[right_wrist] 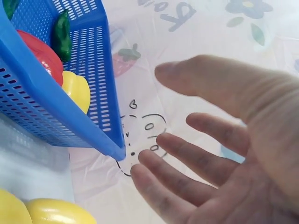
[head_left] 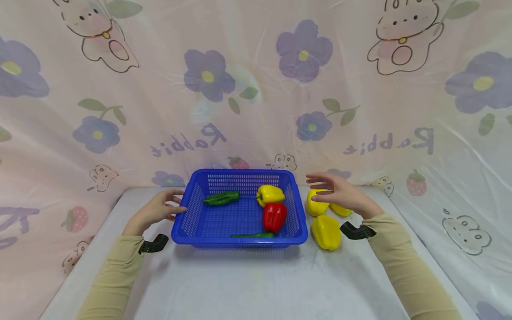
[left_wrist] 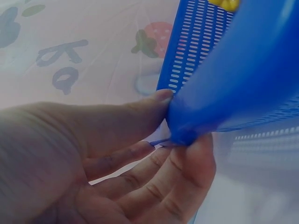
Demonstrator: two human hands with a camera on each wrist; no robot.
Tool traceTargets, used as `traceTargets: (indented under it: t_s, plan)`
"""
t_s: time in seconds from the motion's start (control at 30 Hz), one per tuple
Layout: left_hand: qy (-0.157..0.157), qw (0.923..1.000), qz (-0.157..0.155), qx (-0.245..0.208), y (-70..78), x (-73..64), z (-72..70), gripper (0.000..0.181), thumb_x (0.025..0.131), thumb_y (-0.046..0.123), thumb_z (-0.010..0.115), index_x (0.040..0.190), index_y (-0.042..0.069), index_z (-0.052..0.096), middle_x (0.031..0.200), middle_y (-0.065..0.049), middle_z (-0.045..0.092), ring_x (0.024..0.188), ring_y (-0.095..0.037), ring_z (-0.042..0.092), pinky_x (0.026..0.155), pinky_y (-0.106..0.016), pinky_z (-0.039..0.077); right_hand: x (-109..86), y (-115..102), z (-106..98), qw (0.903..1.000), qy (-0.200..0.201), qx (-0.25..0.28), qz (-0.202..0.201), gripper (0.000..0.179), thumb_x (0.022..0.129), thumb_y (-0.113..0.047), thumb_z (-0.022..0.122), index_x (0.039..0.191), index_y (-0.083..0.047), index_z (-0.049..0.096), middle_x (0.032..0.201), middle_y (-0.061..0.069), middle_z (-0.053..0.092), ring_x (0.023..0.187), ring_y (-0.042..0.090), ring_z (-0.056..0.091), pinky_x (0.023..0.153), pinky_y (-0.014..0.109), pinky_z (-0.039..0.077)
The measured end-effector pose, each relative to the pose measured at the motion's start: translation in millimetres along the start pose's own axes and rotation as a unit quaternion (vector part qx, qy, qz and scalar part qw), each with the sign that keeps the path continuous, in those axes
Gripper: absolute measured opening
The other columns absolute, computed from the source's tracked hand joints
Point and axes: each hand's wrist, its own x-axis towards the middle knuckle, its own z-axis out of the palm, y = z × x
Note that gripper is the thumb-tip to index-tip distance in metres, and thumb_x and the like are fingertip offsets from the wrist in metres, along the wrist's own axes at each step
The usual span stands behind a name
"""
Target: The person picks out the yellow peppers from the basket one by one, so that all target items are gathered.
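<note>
A blue slotted plastic basket [head_left: 240, 240] stands on the table. Its left rim is pinched by my left hand [head_left: 158, 208], thumb above and fingers below in the left wrist view. Inside lie a dark green pepper [head_left: 222, 198], a yellow bell pepper [head_left: 270, 194], a red bell pepper [head_left: 274, 218] and a thin green pepper [head_left: 256, 235] partly hidden by the front rim. To the right of the basket, my right hand [head_left: 342, 193] hovers with fingers spread and holds nothing. Below it, yellow bell peppers [head_left: 326, 232] rest on the table, some partly covered by the hand.
The white table [head_left: 248, 284] extends in front of the basket. Behind and on both sides hangs a pale cloth [head_left: 256, 111] printed with flowers and rabbits. A black curved mount [head_left: 357, 231] sits on the right wrist, another [head_left: 154, 244] on the left.
</note>
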Motion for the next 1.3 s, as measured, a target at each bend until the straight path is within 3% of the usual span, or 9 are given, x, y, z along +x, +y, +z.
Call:
traceTargets:
  t_s: [0.33, 0.53, 0.83, 1.07, 1.3]
  plan:
    - [-0.003, 1.0, 0.0, -0.009, 1.2, -1.2, 0.7, 0.061, 0.091, 0.009, 0.066, 0.14, -0.008, 0.034, 0.114, -0.026, 0.052, 0.083, -0.025, 0.063, 0.069, -0.039, 0.057, 19.0, -10, 12, 0.9996, -0.011, 0.0, -0.026, 0.063, 0.086, -0.017, 0.074, 0.14, -0.008, 0.044, 0.137, 0.017, 0.048, 0.123, 0.035, 0.049, 0.096, 0.044, 0.045]
    - [-0.002, 1.0, 0.001, -0.005, 4.5, -2.4, 1.7, 0.062, 0.091, 0.009, 0.066, 0.14, -0.009, 0.033, 0.112, -0.026, 0.052, 0.082, -0.025, 0.063, 0.07, -0.041, 0.057, 31.7, -16, 20, 0.9995, -0.015, -0.007, -0.029, 0.062, 0.086, -0.012, 0.073, 0.14, -0.008, 0.044, 0.138, 0.022, 0.045, 0.124, 0.042, 0.046, 0.096, 0.046, 0.046]
    - [-0.002, 1.0, 0.0, -0.004, 3.6, -2.0, 1.4, 0.062, 0.091, 0.008, 0.065, 0.14, -0.01, 0.033, 0.113, -0.026, 0.052, 0.082, -0.024, 0.063, 0.07, -0.04, 0.057, 54.5, -19, 35, 0.9981, -0.029, -0.023, -0.048, 0.06, 0.085, -0.006, 0.071, 0.139, -0.006, 0.045, 0.134, 0.018, 0.05, 0.12, 0.037, 0.05, 0.097, 0.051, 0.043]
    - [-0.002, 1.0, -0.002, -0.004, 4.2, -2.5, 1.4, 0.062, 0.091, 0.008, 0.065, 0.141, -0.009, 0.032, 0.114, -0.027, 0.052, 0.083, -0.025, 0.063, 0.07, -0.04, 0.057, 68.2, -23, 47, 0.9969, -0.034, -0.054, -0.047, 0.061, 0.084, -0.009, 0.073, 0.138, -0.006, 0.046, 0.135, 0.013, 0.05, 0.119, 0.031, 0.052, 0.097, 0.046, 0.045]
    - [-0.002, 1.0, -0.003, 0.003, 3.5, -1.4, 0.9, 0.062, 0.091, 0.009, 0.066, 0.14, -0.009, 0.033, 0.114, -0.027, 0.053, 0.082, -0.024, 0.064, 0.07, -0.04, 0.057, 78.7, -22, 58, 0.996, -0.047, -0.06, -0.046, 0.058, 0.084, -0.006, 0.073, 0.136, -0.006, 0.048, 0.136, 0.016, 0.049, 0.121, 0.038, 0.049, 0.098, 0.045, 0.044]
